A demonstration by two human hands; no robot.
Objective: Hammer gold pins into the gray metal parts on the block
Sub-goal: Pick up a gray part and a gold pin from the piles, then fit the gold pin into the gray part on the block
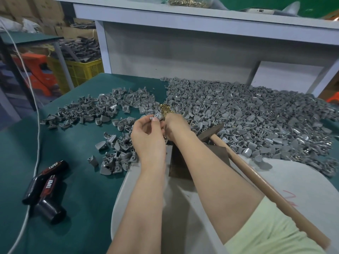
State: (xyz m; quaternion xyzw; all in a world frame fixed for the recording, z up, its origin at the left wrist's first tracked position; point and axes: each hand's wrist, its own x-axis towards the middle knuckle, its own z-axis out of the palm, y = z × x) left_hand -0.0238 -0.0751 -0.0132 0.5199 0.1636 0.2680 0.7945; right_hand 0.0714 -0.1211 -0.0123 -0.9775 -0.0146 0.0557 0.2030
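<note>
My left hand [145, 132] pinches a small gray metal part [156, 116] between thumb and fingertips, raised above the table. My right hand [176, 127] is right beside it with its fingers curled over the small heap of gold pins [163, 107]; what those fingers hold is hidden. The dark metal block [183, 162] sits under my right forearm. A hammer lies propped on it, its dark head [211, 132] toward the parts and its wooden handle [266, 186] running to the lower right.
A big pile of gray parts [256, 118] covers the right of the green table [77, 180]; a smaller scatter [95, 109] lies left. Black tape dispensers [45, 184] and a white cord [34, 125] are at the left. A white shelf unit [174, 43] stands behind.
</note>
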